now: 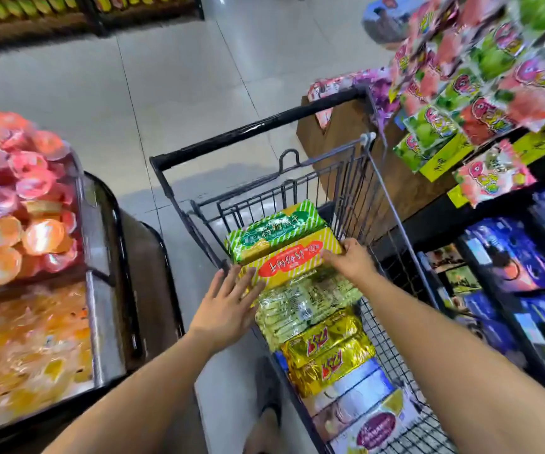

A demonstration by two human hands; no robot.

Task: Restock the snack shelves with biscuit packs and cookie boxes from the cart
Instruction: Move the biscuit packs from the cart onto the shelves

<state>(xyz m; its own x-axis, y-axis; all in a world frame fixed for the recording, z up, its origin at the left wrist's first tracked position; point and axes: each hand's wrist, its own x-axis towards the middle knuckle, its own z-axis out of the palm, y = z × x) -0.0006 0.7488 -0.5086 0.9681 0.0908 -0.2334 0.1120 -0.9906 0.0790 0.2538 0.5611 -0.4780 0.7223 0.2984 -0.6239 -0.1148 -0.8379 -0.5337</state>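
Open from above into the cart (349, 191), wire walls closing left and right, handle bar (258, 129) across the far end. Bare floor (173, 93) far left, pinched between jelly bin (96, 257) left and overhanging bags (480, 86) right.

Both arms reach forward, left hand (228, 306) flat (fingers (232, 283) straight), right hand (351, 260) curled.
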